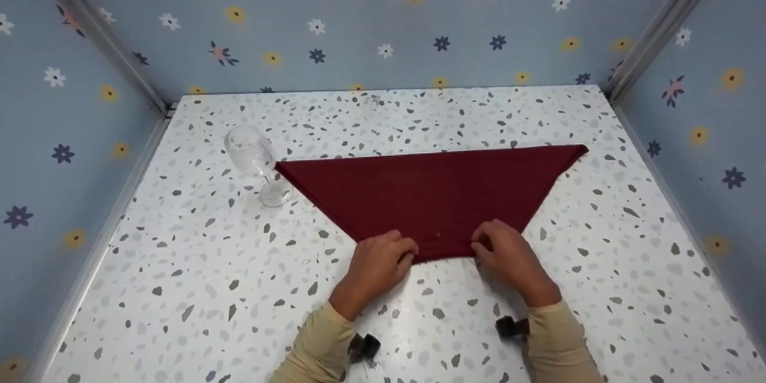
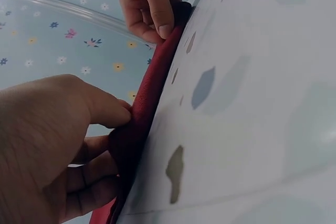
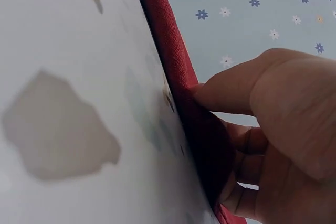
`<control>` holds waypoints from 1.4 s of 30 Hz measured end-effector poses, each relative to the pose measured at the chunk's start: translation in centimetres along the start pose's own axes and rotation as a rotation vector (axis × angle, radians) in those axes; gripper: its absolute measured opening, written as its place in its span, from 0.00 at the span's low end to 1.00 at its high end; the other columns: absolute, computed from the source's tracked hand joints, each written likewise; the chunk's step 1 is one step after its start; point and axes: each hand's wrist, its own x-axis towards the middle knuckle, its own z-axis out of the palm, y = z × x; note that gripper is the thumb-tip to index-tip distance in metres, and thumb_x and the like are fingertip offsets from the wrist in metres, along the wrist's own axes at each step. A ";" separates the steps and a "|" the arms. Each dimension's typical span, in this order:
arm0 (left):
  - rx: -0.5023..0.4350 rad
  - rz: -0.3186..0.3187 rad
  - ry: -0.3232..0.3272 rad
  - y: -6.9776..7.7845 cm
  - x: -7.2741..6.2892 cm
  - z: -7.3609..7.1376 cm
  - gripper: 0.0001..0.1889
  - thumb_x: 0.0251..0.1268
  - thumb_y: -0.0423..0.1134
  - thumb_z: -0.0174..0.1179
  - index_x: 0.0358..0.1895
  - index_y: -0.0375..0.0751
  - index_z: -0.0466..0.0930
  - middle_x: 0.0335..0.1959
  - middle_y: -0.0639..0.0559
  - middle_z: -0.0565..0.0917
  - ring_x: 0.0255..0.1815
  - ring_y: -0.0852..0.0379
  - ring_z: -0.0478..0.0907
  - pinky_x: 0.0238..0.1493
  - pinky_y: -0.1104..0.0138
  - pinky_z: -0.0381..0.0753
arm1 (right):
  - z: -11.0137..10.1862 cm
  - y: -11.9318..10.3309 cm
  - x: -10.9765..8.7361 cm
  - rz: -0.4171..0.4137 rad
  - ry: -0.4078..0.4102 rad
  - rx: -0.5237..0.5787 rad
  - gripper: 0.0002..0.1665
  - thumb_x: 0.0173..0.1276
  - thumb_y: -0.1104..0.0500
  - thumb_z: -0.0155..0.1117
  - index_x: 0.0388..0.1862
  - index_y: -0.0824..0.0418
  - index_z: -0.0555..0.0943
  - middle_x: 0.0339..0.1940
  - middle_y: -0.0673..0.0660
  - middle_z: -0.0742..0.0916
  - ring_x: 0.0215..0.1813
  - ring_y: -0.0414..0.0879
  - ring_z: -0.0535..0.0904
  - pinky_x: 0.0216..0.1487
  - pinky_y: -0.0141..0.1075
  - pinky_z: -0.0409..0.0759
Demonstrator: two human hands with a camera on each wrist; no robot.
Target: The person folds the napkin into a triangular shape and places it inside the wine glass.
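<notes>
A dark red cloth napkin (image 1: 419, 191) lies folded on the speckled table, its long straight edge at the back and its short edge toward me. At the left end of that near edge my left hand (image 1: 380, 263) pinches the folded cloth between thumb and fingers. My right hand (image 1: 508, 257) pinches the right end of the same edge. Up close in the left wrist view, the near edge of the napkin (image 2: 149, 90) looks like a thick rolled fold. The right wrist view shows the thumb on the napkin (image 3: 173, 45) with the fingers curled behind it.
A clear stemmed wine glass (image 1: 251, 152) stands at the left, its bowl overlapping the napkin's left corner in the head view. Blue flowered panels (image 1: 383, 24) wall the table (image 1: 197, 239) at the back and both sides.
</notes>
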 end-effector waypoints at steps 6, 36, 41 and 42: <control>0.023 0.011 -0.025 0.1 0.0 -0.6 0.07 0.64 0.38 0.64 0.37 0.52 0.92 0.30 0.57 0.77 0.26 0.60 0.76 0.24 0.65 0.75 | -0.3 0.2 -0.2 -0.014 0.060 -0.051 0.08 0.64 0.60 0.73 0.28 0.54 0.82 0.32 0.48 0.76 0.33 0.42 0.72 0.36 0.39 0.74; 0.099 0.037 -0.034 0.4 0.2 -0.1 0.07 0.67 0.43 0.63 0.39 0.49 0.90 0.31 0.56 0.81 0.31 0.56 0.75 0.30 0.64 0.76 | -1.3 0.8 -0.5 -0.155 -0.004 -0.143 0.06 0.65 0.64 0.69 0.39 0.61 0.89 0.37 0.49 0.84 0.41 0.46 0.76 0.42 0.41 0.77; 0.086 0.029 -0.050 0.4 0.0 -0.2 0.06 0.68 0.41 0.62 0.38 0.49 0.89 0.30 0.56 0.81 0.31 0.55 0.76 0.30 0.63 0.76 | -1.2 0.7 -0.4 -0.157 0.000 -0.145 0.08 0.66 0.66 0.68 0.42 0.61 0.89 0.38 0.51 0.86 0.42 0.49 0.79 0.44 0.44 0.78; 0.082 0.024 -0.053 0.4 0.0 -0.2 0.06 0.68 0.41 0.62 0.38 0.49 0.89 0.29 0.56 0.81 0.31 0.55 0.76 0.30 0.63 0.76 | -1.2 0.6 -0.4 -0.144 -0.004 -0.142 0.08 0.66 0.66 0.67 0.43 0.61 0.88 0.39 0.52 0.86 0.43 0.50 0.80 0.45 0.45 0.78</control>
